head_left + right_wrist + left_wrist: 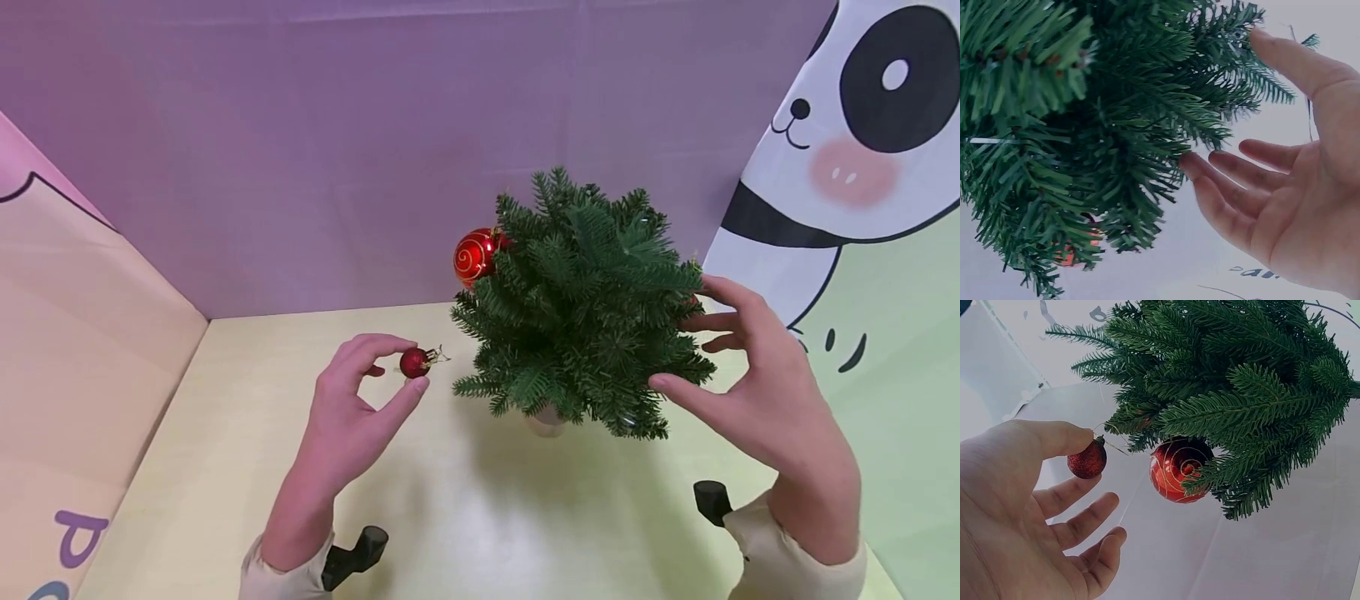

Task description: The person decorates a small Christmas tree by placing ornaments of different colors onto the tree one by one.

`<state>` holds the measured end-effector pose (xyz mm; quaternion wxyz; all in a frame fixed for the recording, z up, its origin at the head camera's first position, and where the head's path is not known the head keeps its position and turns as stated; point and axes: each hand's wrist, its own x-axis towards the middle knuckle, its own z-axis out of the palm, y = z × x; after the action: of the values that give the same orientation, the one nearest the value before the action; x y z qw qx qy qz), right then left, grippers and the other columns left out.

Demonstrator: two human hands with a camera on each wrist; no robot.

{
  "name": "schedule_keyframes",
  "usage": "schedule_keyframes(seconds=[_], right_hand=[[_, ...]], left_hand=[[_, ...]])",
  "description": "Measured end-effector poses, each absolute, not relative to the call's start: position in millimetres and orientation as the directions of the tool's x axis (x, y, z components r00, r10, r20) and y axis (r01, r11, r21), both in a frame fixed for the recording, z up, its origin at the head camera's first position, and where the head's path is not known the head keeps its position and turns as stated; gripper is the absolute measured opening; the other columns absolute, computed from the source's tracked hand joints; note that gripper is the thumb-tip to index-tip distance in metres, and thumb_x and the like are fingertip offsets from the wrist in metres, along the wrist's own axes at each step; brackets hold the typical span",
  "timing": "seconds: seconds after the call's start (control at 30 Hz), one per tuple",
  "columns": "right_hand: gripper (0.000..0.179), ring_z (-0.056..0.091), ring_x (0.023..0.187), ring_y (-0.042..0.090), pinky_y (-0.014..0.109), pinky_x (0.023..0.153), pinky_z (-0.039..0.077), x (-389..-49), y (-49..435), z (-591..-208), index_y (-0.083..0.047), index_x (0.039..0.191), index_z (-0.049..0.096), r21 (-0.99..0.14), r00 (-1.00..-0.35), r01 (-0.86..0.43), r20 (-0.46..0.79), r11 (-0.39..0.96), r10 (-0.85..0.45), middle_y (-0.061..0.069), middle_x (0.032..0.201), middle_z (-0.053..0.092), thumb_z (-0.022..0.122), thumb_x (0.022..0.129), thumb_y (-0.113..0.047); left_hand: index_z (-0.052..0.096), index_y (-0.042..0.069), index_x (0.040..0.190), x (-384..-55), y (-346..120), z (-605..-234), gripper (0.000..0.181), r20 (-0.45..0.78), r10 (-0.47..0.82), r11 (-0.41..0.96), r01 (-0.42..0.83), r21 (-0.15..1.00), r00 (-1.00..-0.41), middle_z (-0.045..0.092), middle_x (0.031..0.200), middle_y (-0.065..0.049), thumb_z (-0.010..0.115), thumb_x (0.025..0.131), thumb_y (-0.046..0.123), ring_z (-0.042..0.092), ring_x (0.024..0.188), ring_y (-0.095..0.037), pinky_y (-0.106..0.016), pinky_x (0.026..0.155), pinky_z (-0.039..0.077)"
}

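Observation:
Between thumb and index finger my left hand [360,417] pinches a small glittery red Christmas bauble [414,363] with a gold hanging loop. It is held in the air to the left of a small artificial Christmas tree [577,308]. A larger shiny red bauble [1180,470] with gold swirls hangs on the tree's left side. My right hand [772,392] is at the tree's right side, fingers spread and loosely bent, the fingertips right at the branch tips. In the right wrist view its palm [1310,206] shows nothing held.
The tree stands on a pale base [546,422] on a light wooden tabletop [247,392]. A purple backdrop [337,158] rises behind, a panda print [847,167] at the right, and a pink panel [67,333] at the left. A bit of red [1072,253] shows among the lower branches.

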<state>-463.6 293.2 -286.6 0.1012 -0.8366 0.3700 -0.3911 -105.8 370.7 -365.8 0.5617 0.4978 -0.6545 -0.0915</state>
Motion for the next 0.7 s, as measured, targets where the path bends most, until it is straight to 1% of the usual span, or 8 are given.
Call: schedule_keyframes(seconds=[0.1, 0.2, 0.3, 0.4, 0.5, 0.6, 0.7], right_hand=[[0.105, 0.056, 0.097, -0.002, 0.015, 0.079, 0.040, -463, 297, -285, -0.013, 0.146, 0.040, -0.454, 0.405, -0.536, 0.601, -0.711, -0.689, 0.005, 0.131, 0.055, 0.090, 0.056, 0.008], [0.102, 0.057, 0.099, -0.001, 0.014, 0.080, 0.042, -462, 299, -284, -0.010, 0.144, 0.042, -0.453, 0.395, -0.510, 0.632, -0.732, -0.666, 0.003, 0.134, 0.052, 0.088, 0.056, 0.010], [0.097, 0.057, 0.100, 0.000, 0.015, 0.081, 0.043, -462, 301, -284, -0.006, 0.141, 0.046, -0.454, 0.375, -0.484, 0.665, -0.748, -0.646, 0.005, 0.131, 0.055, 0.086, 0.056, 0.014], [0.083, 0.059, 0.099, 0.003, 0.017, 0.081, 0.043, -460, 303, -284, -0.002, 0.136, 0.052, -0.465, 0.340, -0.457, 0.696, -0.758, -0.632, 0.006, 0.126, 0.059, 0.082, 0.060, 0.014], [0.063, 0.060, 0.098, 0.007, 0.020, 0.081, 0.044, -456, 307, -284, 0.002, 0.128, 0.059, -0.474, 0.301, -0.414, 0.734, -0.777, -0.608, 0.006, 0.118, 0.064, 0.078, 0.069, 0.007], [0.043, 0.061, 0.095, 0.010, 0.022, 0.078, 0.044, -448, 310, -285, 0.009, 0.116, 0.064, -0.464, 0.247, -0.352, 0.792, -0.813, -0.559, 0.005, 0.110, 0.067, 0.076, 0.076, -0.003], [0.035, 0.062, 0.092, 0.011, 0.023, 0.075, 0.044, -439, 314, -284, 0.012, 0.105, 0.066, -0.445, 0.194, -0.283, 0.841, -0.849, -0.506, 0.007, 0.102, 0.069, 0.076, 0.081, -0.012]], left_hand=[[0.069, 0.013, 0.109, -106, 370, -366, 0.034, 0.650, -0.749, 0.492, -0.552, 0.673, 0.125, 0.065, 0.105, 0.003, 0.078, 0.078, 0.001, 0.053, 0.102, -0.015, -0.031, 0.080, 0.043], [0.069, 0.012, 0.109, -106, 369, -365, 0.034, 0.650, -0.750, 0.494, -0.549, 0.674, 0.124, 0.065, 0.105, 0.003, 0.078, 0.078, 0.000, 0.053, 0.102, -0.015, -0.031, 0.080, 0.043], [0.069, 0.012, 0.109, -107, 368, -365, 0.034, 0.644, -0.754, 0.493, -0.542, 0.681, 0.124, 0.065, 0.105, 0.003, 0.078, 0.079, 0.000, 0.053, 0.103, -0.017, -0.030, 0.080, 0.043], [0.069, 0.011, 0.109, -109, 367, -364, 0.034, 0.643, -0.755, 0.495, -0.534, 0.685, 0.126, 0.065, 0.106, 0.003, 0.078, 0.079, 0.000, 0.054, 0.104, -0.018, -0.030, 0.080, 0.044], [0.069, 0.011, 0.110, -111, 366, -362, 0.034, 0.646, -0.753, 0.503, -0.526, 0.686, 0.123, 0.065, 0.106, 0.003, 0.078, 0.079, 0.000, 0.054, 0.104, -0.018, -0.030, 0.080, 0.044], [0.069, 0.011, 0.110, -113, 365, -360, 0.034, 0.649, -0.752, 0.510, -0.520, 0.685, 0.116, 0.065, 0.106, 0.002, 0.077, 0.079, 0.001, 0.054, 0.104, -0.018, -0.031, 0.081, 0.044], [0.069, 0.011, 0.110, -115, 365, -358, 0.033, 0.649, -0.752, 0.511, -0.518, 0.686, 0.116, 0.065, 0.107, 0.003, 0.078, 0.079, 0.001, 0.053, 0.105, -0.017, -0.031, 0.081, 0.044]])
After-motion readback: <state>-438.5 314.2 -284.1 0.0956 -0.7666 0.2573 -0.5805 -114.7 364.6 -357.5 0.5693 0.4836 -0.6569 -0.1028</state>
